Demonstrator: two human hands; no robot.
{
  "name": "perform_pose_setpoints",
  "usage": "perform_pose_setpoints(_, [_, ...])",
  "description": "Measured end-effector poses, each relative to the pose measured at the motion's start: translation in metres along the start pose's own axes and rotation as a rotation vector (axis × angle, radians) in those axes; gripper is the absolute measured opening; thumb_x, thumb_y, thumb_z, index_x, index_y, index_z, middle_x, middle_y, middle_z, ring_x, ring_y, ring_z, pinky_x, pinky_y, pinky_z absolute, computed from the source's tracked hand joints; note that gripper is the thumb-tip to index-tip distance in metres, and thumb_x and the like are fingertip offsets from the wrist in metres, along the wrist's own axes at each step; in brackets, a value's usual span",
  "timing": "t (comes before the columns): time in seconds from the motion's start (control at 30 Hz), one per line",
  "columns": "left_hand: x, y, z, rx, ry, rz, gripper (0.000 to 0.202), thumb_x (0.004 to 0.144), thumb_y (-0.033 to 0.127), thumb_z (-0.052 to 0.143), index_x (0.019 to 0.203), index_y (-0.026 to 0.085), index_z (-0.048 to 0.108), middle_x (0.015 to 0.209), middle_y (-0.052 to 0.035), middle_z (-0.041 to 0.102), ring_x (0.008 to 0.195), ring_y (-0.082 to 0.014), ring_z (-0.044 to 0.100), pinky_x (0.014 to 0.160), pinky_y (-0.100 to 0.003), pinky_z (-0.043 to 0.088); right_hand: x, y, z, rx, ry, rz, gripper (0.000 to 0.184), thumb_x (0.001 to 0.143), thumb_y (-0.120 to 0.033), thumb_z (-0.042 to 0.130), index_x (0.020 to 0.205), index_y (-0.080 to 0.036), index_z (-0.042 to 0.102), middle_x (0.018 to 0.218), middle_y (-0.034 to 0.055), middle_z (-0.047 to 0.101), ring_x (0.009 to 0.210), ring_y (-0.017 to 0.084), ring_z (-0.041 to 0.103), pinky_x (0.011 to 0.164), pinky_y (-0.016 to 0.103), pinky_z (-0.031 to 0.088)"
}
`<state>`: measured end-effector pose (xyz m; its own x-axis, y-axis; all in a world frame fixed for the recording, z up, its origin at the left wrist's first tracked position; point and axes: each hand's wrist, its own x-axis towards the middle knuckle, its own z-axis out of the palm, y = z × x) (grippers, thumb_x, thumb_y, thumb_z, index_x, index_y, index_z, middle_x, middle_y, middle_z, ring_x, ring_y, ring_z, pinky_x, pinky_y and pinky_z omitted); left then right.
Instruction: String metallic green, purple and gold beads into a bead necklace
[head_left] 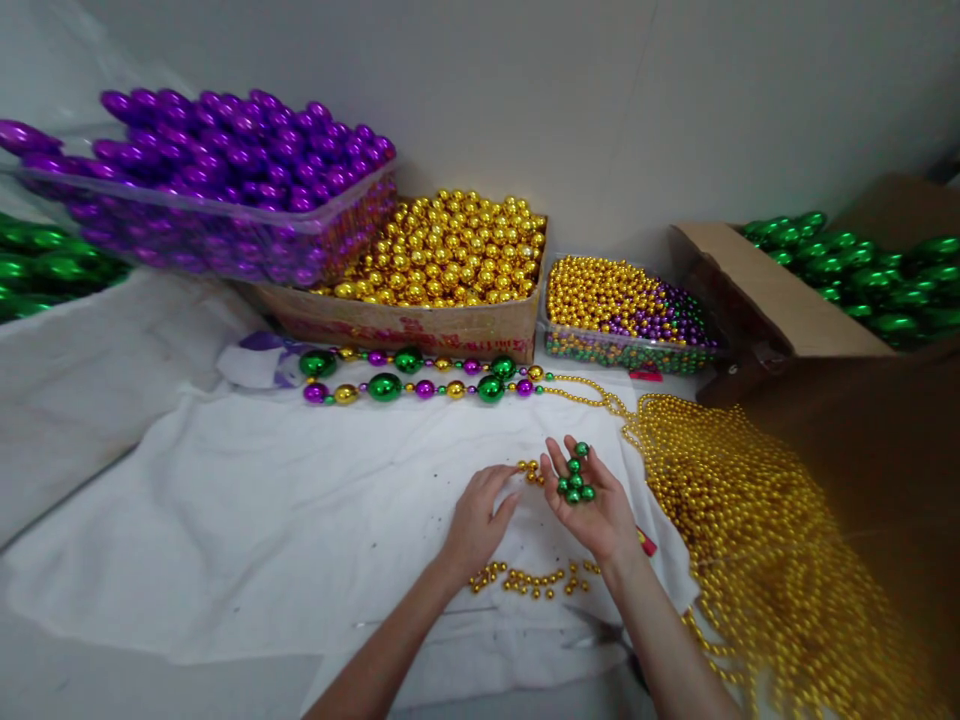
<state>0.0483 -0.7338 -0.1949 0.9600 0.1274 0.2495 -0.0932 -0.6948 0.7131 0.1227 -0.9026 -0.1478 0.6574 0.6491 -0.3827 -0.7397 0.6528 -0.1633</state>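
Observation:
My right hand point(609, 515) is turned palm up and cups several shiny green beads point(575, 482). Beside it, my left hand point(478, 515) has its fingers stretched out and apart; the fingertips reach a small group of gold beads point(529, 470) on the white cloth point(285, 520). Closer to me, a scattered row of loose gold beads point(534, 580) lies between my forearms. Beyond my hands, a bead necklace point(424, 388) of green, purple and gold beads stretches across the cloth in two strands.
Purple beads fill a clear tub point(225, 205) at back left. Beside it stand a cardboard box point(420, 328) of gold beads and a clear bin point(630, 350) of small mixed beads. Gold bead strands point(750, 520) pile up at right, near a box point(795, 300) with green beads.

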Motion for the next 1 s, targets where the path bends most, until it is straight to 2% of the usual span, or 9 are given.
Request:
perform_pose_setpoints(0.47, [-0.008,0.012,-0.016,-0.134,-0.022,-0.123,0.024,0.09,0.03,0.045,0.102,0.019,0.063,0.104,-0.0063,0.064,0.1,-0.0184,0.058,0.089,-0.035,0.047,-0.014,0.001,-0.009,-0.102,-0.032,-0.007,0.023,0.091,-0.034,0.051,0.105,-0.024,0.066,0.124,0.0031,0.061,0.117,0.021,0.054,0.081,0.029,0.051])
perform_pose_setpoints(0.57, [-0.011,0.012,-0.023,-0.14,-0.027,-0.159,0.024,0.09,0.031,0.045,0.099,0.019,0.063,0.1,-0.0054,0.066,0.094,-0.0172,0.061,0.084,-0.032,0.049,-0.015,-0.002,-0.018,-0.489,0.014,-0.147,0.029,0.091,-0.041,0.047,0.11,-0.026,0.063,0.128,0.0033,0.058,0.111,0.019,0.057,0.078,0.03,0.051])
perform_pose_setpoints(0.63, [-0.014,0.01,-0.028,-0.147,-0.021,-0.177,0.025,0.09,0.032,0.044,0.097,0.019,0.064,0.098,-0.0049,0.067,0.092,-0.0169,0.062,0.082,-0.031,0.05,-0.014,-0.004,-0.027,-0.764,0.079,-0.249,0.034,0.089,-0.044,0.046,0.113,-0.024,0.061,0.125,0.0072,0.06,0.097,0.018,0.062,0.066,0.028,0.051])
perform_pose_setpoints(0.73, [-0.019,0.006,-0.032,-0.158,-0.005,-0.217,0.025,0.089,0.034,0.046,0.095,0.019,0.065,0.098,-0.0042,0.068,0.091,-0.0172,0.063,0.08,-0.03,0.05,-0.012,-0.004,-0.041,-0.973,0.198,-0.342,0.038,0.085,-0.042,0.05,0.113,-0.018,0.059,0.102,0.0114,0.068,0.064,0.014,0.059,0.043,0.022,0.038])
perform_pose_setpoints(0.8, [-0.022,0.003,-0.033,-0.165,-0.007,-0.246,0.025,0.088,0.035,0.046,0.095,0.019,0.065,0.097,-0.0038,0.069,0.09,-0.0171,0.063,0.08,-0.029,0.05,-0.011,-0.002,-0.049,-1.123,0.293,-0.441,0.038,0.084,-0.04,0.051,0.113,-0.016,0.058,0.086,0.0089,0.067,0.054,0.014,0.053,0.04,0.022,0.034])
perform_pose_setpoints(0.83, [-0.023,0.001,-0.033,-0.168,-0.011,-0.257,0.025,0.088,0.035,0.047,0.095,0.019,0.065,0.097,-0.0037,0.069,0.09,-0.017,0.063,0.08,-0.029,0.05,-0.01,0.0,-0.052,-1.209,0.333,-0.503,0.037,0.083,-0.039,0.052,0.112,-0.016,0.058,0.085,0.0083,0.066,0.058,0.016,0.054,0.044,0.024,0.037])
perform_pose_setpoints(0.9, [-0.025,0.0,-0.032,-0.178,-0.019,-0.268,0.026,0.088,0.035,0.046,0.095,0.019,0.065,0.097,-0.0036,0.069,0.091,-0.017,0.063,0.081,-0.029,0.05,-0.008,0.006,-0.056,-1.394,0.375,-0.628,0.033,0.082,-0.035,0.054,0.109,-0.017,0.06,0.095,0.0099,0.065,0.079,0.022,0.058,0.062,0.031,0.046])
perform_pose_setpoints(0.93, [-0.026,0.0,-0.032,-0.182,-0.02,-0.269,0.026,0.088,0.035,0.046,0.095,0.019,0.065,0.098,-0.0036,0.069,0.091,-0.017,0.063,0.081,-0.029,0.05,-0.006,0.008,-0.057,-1.488,0.374,-0.68,0.031,0.081,-0.032,0.054,0.107,-0.018,0.062,0.103,0.0109,0.063,0.092,0.025,0.056,0.074,0.036,0.047])
perform_pose_setpoints(1.0, [-0.028,0.0,-0.031,-0.189,-0.02,-0.269,0.026,0.088,0.035,0.046,0.095,0.019,0.065,0.097,-0.0036,0.069,0.091,-0.0171,0.063,0.081,-0.029,0.05,-0.002,0.013,-0.058,-1.665,0.344,-0.755,0.027,0.081,-0.026,0.053,0.104,-0.019,0.065,0.114,0.0125,0.059,0.109,0.029,0.048,0.092,0.045,0.038])
